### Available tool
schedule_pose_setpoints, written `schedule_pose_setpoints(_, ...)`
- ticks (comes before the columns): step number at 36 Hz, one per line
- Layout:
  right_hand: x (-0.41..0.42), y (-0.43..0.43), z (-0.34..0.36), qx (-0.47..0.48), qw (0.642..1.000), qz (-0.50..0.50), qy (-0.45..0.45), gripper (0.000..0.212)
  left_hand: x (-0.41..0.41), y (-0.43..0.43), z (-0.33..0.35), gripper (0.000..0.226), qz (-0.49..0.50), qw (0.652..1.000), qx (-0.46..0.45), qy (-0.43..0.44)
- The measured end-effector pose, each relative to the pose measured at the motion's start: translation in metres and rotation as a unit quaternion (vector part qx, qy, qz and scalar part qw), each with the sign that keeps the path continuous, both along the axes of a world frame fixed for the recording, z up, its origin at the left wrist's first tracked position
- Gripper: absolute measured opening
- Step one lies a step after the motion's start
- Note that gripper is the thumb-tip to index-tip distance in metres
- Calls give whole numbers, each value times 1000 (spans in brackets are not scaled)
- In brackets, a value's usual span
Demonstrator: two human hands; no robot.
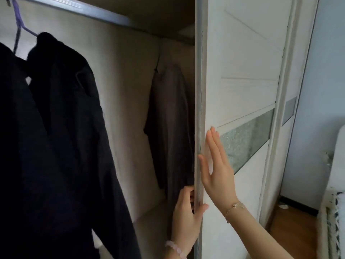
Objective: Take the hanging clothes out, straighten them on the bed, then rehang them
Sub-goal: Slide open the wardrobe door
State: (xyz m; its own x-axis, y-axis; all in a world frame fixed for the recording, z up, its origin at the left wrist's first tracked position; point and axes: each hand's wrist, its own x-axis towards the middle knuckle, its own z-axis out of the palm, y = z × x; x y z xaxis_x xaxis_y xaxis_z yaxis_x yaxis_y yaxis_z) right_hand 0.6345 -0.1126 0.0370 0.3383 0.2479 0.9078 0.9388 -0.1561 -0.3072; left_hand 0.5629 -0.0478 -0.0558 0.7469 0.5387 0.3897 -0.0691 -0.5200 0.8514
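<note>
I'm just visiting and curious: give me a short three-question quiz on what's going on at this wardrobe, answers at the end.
1. True or false: the right hand lies flat on the front of the sliding door.
2. Which hand curls around the door's edge: A) left hand, B) right hand, C) neither?
3. What colour is the hanger that carries the black coat on the rail?

Key:
1. True: open palm, fingers spread, against the white panel.
2. A: its fingers go behind the edge and its thumb lies in front.
3. Purple. A grey garment hangs further back, beside the door; its hanger is not visible.
</note>
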Motion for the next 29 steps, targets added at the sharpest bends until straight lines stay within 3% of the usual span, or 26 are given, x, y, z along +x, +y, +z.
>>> schedule_pose_setpoints(2, 19, -2, -1, 4, 1000, -12, 9, 60, 17, -2, 4, 42, -16, 1000, -15, 3)
schedule_pose_setpoints(5, 44, -6, -2, 5, 1000, -24, 17, 62, 45, -1, 6, 82, -38, 999, -36, 0)
schedule_pose_setpoints(8, 66, -11, 1, 8, 999, -38, 22, 61, 71, -3, 11, 70, -61, 997, -37, 17)
schedule_pose_setpoints(11, 86, -14, 2, 19, 998, -44, 35, 58, 95, -1, 10, 78, -62, 997, -35, 12)
schedule_pose_setpoints(17, 119, -16, 1, 42, 996, -53, 50, 59, 127, -9, 12, 53, -65, 997, -45, 11)
schedule_pose_setpoints(20, 125, -18, 1, 39, 998, -43, 37, 58, 133, -9, 14, 52, -59, 997, -50, 20)
schedule_pose_setpoints(22, 126, -18, 1, 38, 998, -42, 21, 58, 134, -8, 13, 56, -48, 997, -56, 28)
schedule_pose_setpoints(26, 121, -16, 3, 72, 996, -10, 46, 55, 133, -10, 12, 84, -13, 998, -46, 38)
schedule_pose_setpoints(29, 110, -20, 14, 101, 993, 12, 62, 49, 133, -10, 18, 77, -5, 997, -24, 72)
